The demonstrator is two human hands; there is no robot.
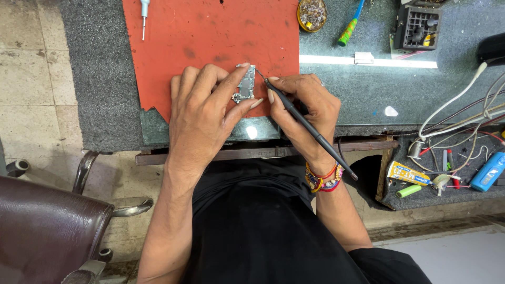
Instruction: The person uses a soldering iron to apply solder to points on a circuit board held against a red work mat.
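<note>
A grey speckled stone surface [100, 79] runs across the top, with a red rubber mat [210, 37] lying on it and a bright strip of light [368, 61] reflected to the right. Below its edge sits a worn wooden ledge [252, 153]. The floor [31, 79] on the left is of pale, stained beige tiles. A dark brown leather chair [42, 226] with chrome arms stands at the lower left.

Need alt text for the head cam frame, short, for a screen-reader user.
Seen from above, a person's left hand pins a small circuit board on a red mat while the right hand touches a thin black tool to the board's top edge. Cables and tubes clutter the bench at right.
</note>
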